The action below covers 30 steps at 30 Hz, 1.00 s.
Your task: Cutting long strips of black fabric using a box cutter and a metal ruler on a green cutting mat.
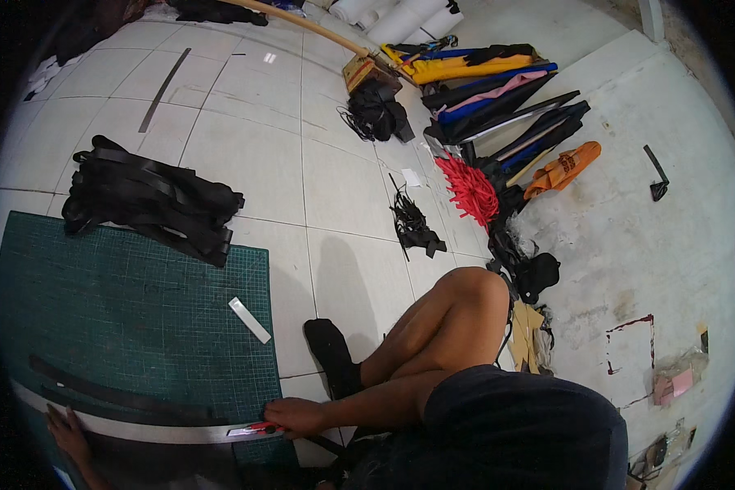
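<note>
My right hand (302, 416) is closed around a red box cutter (263, 429), whose blade points left over the end of a long metal ruler (155, 430). Flat on the ruler's left part, my left hand (69, 437) presses down with its fingers apart. Beneath the ruler lies a dark sheet of material (163, 461), its near part running out of the picture. A narrow dark strip (110, 389) rests just beyond the ruler. All of this is on a green gridded cutting mat (139, 302).
A bundle of black strips (151, 196) covers the mat's far edge. A short whitish bar (250, 320) lies near its right edge. Black scraps (416, 220), red strips (468, 190) and folded coloured cloth (482, 90) are on the tiled floor. My bent leg (433, 335) is at the right.
</note>
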Each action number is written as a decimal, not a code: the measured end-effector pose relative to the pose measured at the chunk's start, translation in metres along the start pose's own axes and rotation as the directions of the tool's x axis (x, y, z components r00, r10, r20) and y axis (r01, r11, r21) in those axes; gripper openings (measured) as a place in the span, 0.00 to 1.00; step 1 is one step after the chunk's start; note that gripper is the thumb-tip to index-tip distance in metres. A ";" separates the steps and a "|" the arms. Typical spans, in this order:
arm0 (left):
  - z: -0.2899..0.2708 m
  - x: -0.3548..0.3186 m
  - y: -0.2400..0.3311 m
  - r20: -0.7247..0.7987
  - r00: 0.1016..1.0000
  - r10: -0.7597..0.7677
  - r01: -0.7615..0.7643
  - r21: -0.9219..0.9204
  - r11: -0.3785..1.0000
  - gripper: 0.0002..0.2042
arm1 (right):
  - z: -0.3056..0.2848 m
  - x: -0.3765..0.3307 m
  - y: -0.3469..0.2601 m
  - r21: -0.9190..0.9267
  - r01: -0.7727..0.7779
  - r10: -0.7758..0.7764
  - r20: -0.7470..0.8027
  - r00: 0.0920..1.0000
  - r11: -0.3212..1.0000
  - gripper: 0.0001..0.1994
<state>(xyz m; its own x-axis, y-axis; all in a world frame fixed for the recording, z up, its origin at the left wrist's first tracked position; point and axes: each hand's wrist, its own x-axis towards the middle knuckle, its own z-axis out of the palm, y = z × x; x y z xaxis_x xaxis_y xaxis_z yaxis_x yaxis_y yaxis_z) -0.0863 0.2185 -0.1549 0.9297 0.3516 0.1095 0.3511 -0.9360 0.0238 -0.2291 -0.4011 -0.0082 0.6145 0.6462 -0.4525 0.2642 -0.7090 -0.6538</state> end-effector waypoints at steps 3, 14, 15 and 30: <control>-0.005 0.005 0.004 0.102 0.994 -0.047 0.049 -0.013 0.999 0.34 | 0.000 0.001 0.002 0.032 -0.024 0.023 0.022 0.999 0.999 0.21; -0.007 0.013 -0.004 0.188 0.979 -0.083 0.104 -0.103 0.989 0.37 | 0.000 0.004 -0.001 0.069 -0.037 0.037 0.004 0.999 0.997 0.20; -0.007 0.013 -0.001 0.203 0.975 -0.094 0.113 -0.085 0.990 0.36 | -0.001 0.003 -0.001 0.064 -0.037 0.037 0.000 0.999 0.997 0.19; -0.030 -0.004 0.029 0.097 0.992 -0.086 0.102 -0.174 0.979 0.35 | -0.003 0.001 0.000 0.105 -0.068 0.067 0.014 0.998 0.992 0.22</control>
<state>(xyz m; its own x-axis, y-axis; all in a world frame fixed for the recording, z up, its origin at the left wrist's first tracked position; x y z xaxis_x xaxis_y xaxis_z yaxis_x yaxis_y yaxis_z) -0.0837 0.1898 -0.1250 0.9023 0.4311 0.0103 0.4198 -0.8836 0.2074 -0.2257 -0.4013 -0.0068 0.6202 0.6010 -0.5041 0.1423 -0.7182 -0.6811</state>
